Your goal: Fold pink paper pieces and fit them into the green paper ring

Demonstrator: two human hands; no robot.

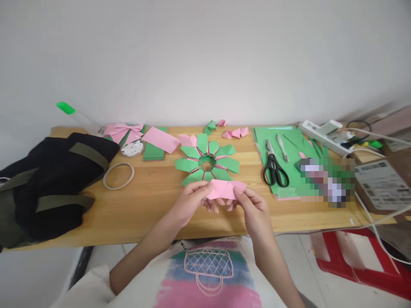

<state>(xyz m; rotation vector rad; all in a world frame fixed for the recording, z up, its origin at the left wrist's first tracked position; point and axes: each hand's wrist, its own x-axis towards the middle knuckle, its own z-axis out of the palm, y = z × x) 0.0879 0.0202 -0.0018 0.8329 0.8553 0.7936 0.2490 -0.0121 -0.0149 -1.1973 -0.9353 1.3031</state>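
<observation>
Between my two hands is a folded pink paper piece (224, 189), creased and pointed at its ends. My left hand (196, 195) pinches its left end, thumb on top and fingers beneath. At the right end, my right hand (253, 200) grips it the same way. Just beyond the hands lies a ring of green folded paper petals (203, 143) with pink inner edges, its near part hidden by the hands and the pink piece. Small folded pink pieces (236, 133) and a green folded piece (210, 127) sit behind the ring, near the wall.
On the right, black-handled scissors (275, 171) and a cutter (282, 148) lie on green paper sheets (293, 137), by a power strip (327, 139). Leftward are pink paper (161, 139), a tape roll (118, 176) and a black bag (54, 179). A red stool (362, 273) stands below.
</observation>
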